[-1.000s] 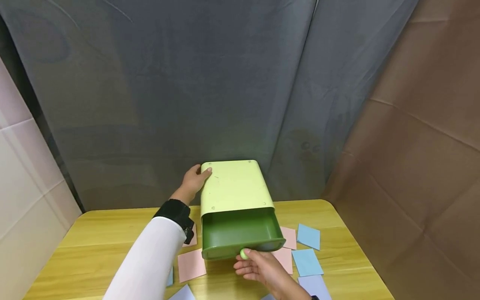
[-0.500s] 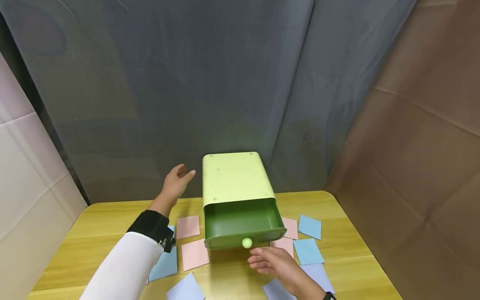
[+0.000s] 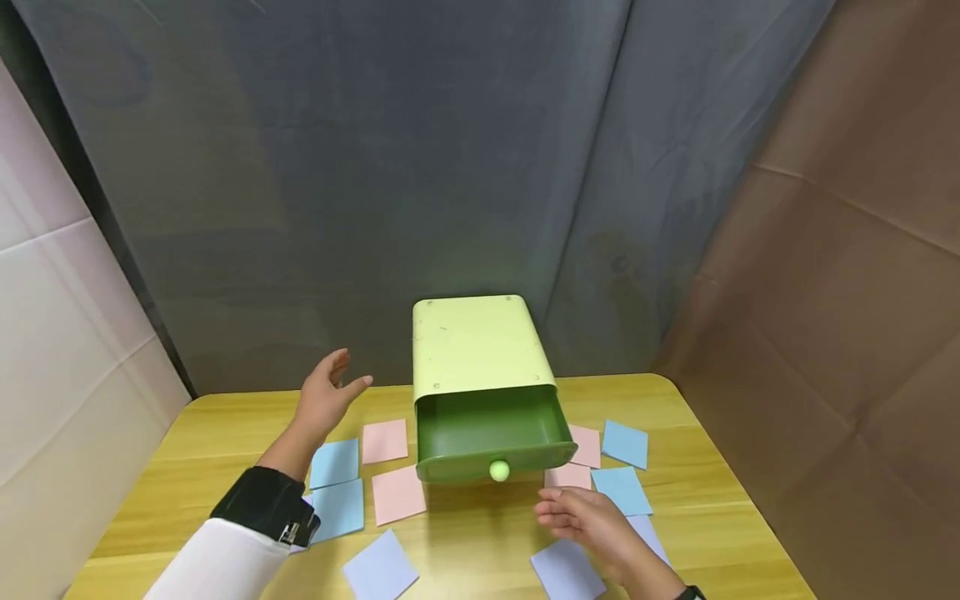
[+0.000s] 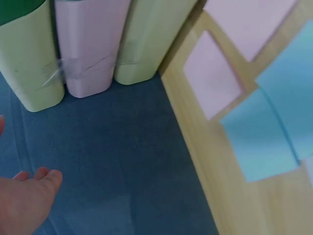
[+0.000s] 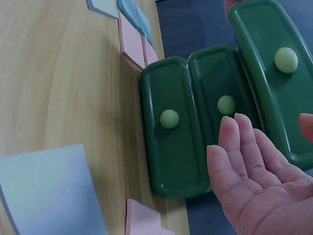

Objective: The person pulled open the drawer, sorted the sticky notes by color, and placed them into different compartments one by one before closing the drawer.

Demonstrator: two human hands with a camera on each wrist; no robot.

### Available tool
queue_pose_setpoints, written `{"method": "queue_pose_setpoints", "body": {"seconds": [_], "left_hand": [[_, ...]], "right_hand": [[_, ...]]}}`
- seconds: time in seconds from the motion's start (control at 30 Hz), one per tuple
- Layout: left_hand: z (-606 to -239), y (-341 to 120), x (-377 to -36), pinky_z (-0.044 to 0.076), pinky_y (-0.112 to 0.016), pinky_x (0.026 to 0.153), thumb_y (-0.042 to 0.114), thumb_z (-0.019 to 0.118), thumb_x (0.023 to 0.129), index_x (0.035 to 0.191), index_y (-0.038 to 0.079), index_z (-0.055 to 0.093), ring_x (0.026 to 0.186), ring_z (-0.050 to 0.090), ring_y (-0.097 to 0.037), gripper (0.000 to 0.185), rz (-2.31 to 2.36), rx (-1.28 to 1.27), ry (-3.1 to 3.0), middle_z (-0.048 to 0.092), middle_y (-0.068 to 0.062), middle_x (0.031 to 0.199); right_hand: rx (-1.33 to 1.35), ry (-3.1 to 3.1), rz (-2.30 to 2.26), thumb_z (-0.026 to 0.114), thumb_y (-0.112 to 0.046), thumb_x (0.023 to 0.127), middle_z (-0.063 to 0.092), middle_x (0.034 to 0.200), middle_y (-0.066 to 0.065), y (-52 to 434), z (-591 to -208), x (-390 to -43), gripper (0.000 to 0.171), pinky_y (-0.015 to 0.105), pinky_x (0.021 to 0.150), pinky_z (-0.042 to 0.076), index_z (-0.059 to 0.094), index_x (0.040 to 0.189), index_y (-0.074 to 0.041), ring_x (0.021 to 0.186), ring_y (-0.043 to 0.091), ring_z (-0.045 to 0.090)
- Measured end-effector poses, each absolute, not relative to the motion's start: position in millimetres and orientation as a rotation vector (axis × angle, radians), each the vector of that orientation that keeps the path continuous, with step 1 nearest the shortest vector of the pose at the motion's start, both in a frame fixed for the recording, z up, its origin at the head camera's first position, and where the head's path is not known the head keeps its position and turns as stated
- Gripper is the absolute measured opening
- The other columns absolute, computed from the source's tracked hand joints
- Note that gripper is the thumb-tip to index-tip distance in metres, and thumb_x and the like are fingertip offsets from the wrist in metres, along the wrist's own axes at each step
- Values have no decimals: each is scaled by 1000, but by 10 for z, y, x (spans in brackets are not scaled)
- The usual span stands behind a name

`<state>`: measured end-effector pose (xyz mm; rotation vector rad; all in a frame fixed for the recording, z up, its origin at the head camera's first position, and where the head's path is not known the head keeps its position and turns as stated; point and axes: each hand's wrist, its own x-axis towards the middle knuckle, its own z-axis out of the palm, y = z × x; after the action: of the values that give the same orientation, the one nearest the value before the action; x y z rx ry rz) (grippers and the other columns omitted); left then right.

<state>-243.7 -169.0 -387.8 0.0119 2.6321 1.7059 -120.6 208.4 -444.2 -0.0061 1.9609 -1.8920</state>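
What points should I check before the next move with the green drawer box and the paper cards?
1. Top drawer pulled out: ok.
2. Top drawer holds nothing visible: ok.
3. Both lower drawers pushed in: ok.
4. Left hand off the box, holding nothing: ok.
5. Right hand off the knob, holding nothing: ok.
6. Coloured cards lie flat on the table: ok.

The open drawer (image 3: 491, 433) hides the lower drawers in the head view.

green drawer box (image 3: 480, 375), top drawer open
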Motion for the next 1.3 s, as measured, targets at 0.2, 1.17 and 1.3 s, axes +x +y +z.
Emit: {"method": "queue_pose_setpoints", "body": {"seconds": [0.2, 1.17, 1.3], "left_hand": [[-4015, -1727, -2246, 25, -50, 115, 15, 62, 94, 149, -3, 23, 142, 24, -40, 69, 1643, 2, 2688, 28, -24, 153], [-4750, -1476, -1452, 40, -58, 102, 11, 78, 80, 138, -3, 45, 127, 43, -48, 69, 1319, 144, 2931, 46, -27, 138], [-4815, -1417, -1356, 42, -56, 100, 9, 80, 77, 135, -2, 49, 125, 47, -44, 67, 1265, 249, 2988, 50, -22, 135]], "right_hand": [[1, 1977, -1900, 49, -27, 99, 68, 107, 2, 2176, -4485, -1211, 52, 26, 88, 52, 47, 131, 14, 97, 10, 64], [391, 2474, -1700, 67, -21, 90, 66, 116, 16, 2146, -4708, -1180, 42, 36, 85, 53, 60, 123, 4, 104, 25, 63], [377, 2516, -1684, 70, -11, 86, 67, 112, 16, 2148, -4744, -1189, 41, 28, 79, 53, 60, 120, 7, 100, 24, 63]]}}
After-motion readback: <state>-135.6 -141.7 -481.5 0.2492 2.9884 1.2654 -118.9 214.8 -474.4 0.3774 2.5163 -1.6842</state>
